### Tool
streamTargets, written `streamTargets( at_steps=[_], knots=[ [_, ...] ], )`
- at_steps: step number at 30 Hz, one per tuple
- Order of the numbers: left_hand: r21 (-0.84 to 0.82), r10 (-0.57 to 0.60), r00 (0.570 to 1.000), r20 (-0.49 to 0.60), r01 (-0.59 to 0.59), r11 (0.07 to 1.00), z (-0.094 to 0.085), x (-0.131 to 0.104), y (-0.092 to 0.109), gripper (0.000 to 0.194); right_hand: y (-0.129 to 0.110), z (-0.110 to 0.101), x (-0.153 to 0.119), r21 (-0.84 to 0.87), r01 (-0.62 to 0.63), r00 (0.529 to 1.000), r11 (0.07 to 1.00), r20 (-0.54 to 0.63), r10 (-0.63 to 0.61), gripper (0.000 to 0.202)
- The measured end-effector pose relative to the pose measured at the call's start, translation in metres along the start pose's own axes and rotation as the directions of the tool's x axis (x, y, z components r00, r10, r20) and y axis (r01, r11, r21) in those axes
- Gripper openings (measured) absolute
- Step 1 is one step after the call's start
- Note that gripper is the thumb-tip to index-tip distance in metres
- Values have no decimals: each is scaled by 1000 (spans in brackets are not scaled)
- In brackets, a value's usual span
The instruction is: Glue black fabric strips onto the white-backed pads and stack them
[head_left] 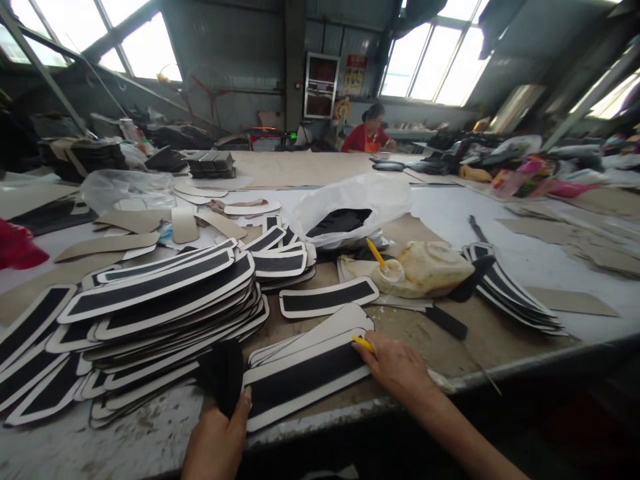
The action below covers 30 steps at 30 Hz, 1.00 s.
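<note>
A white-edged piece with a black strip lies at the table's front edge, over a few pale pieces. My left hand is closed at its left end, thumb up, with black material held against the fingers. My right hand grips a yellow tool over the piece's upper right end. Behind it sits a glue-stained container with another yellow stick standing in its opening. One more bordered piece lies between the hands and a white plastic bag.
Tall stacks of bordered pieces fill the left. A fanned stack lies at the right, near a black strip. Across the table, a person in red sits far back. The table's front edge runs close below the hands.
</note>
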<state>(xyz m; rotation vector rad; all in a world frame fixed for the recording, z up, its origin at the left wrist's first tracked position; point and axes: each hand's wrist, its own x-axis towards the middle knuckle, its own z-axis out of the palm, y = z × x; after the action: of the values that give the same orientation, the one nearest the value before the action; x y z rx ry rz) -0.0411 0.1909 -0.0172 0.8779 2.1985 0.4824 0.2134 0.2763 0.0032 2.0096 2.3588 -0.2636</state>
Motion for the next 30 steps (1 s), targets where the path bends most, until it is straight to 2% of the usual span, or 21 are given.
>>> streamTargets(
  at_steps=[6, 10, 15, 20, 22, 26, 30],
  knots=[
    [24, -36, 999, -7, 36, 999, 2, 5, -6, 40, 0, 8, -1, 17, 2, 998, 1000, -61, -1, 24],
    [-1, -13, 1000, 19, 13, 1000, 5, 9, -13, 42, 2, 12, -2, 8, -5, 995, 1000, -97, 6, 22],
    [-33, -8, 997, -73, 5, 999, 7, 4, -10, 45, 14, 14, -4, -21, -22, 985, 1000, -173, 18, 23],
    [-42, 16, 998, -53, -18, 999, 8, 5, -11, 43, 35, 16, -6, 143, -46, 961, 989, -266, 83, 30],
    [-29, 34, 999, -35, -35, 999, 7, 8, -13, 43, 37, 16, -6, 213, -46, 966, 976, -239, 98, 35],
    [-37, 51, 998, 40, -50, 998, 3, 11, -16, 42, 31, 11, -3, 324, -52, 989, 945, -111, 93, 39],
    [-280, 49, 999, 9, -44, 959, -1, 2, -12, 36, 25, 1, 3, 521, -79, 995, 850, -11, 99, 38]
  ],
)
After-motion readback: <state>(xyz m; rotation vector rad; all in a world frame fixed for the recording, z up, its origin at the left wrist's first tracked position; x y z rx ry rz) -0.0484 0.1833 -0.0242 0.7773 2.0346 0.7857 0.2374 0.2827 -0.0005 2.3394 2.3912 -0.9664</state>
